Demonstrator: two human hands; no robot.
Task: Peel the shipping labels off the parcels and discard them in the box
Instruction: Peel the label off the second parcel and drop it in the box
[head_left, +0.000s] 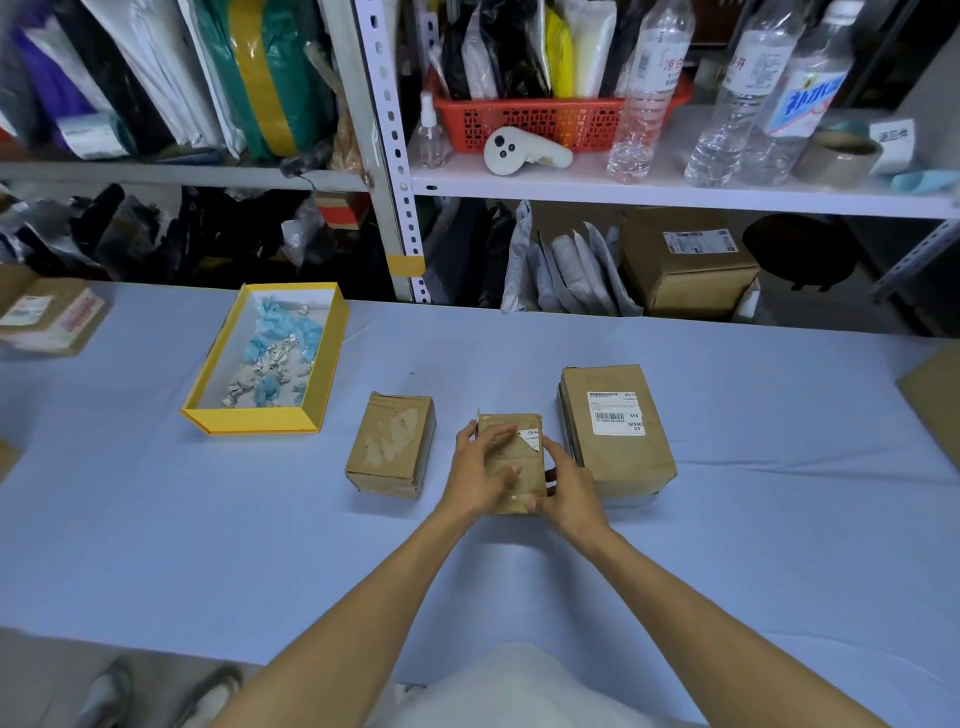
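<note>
Head cam: our left fingers (491, 439) lie flat on parcel (525, 467) by torn label (532, 440), right fingers (556, 457) grip its side; label cd shred further if we scrape too shallow.

Stretched both bare forearms forward, converging from the lower edge. Laid the left hand (480, 467) across the top of the small parcel (525, 470), fingers nearly straight and spread, thumb hooked over its far left edge. Gripped its near right corner with the right hand (570, 491), fingers curled round the side, thumb pressed on the near edge.
</note>
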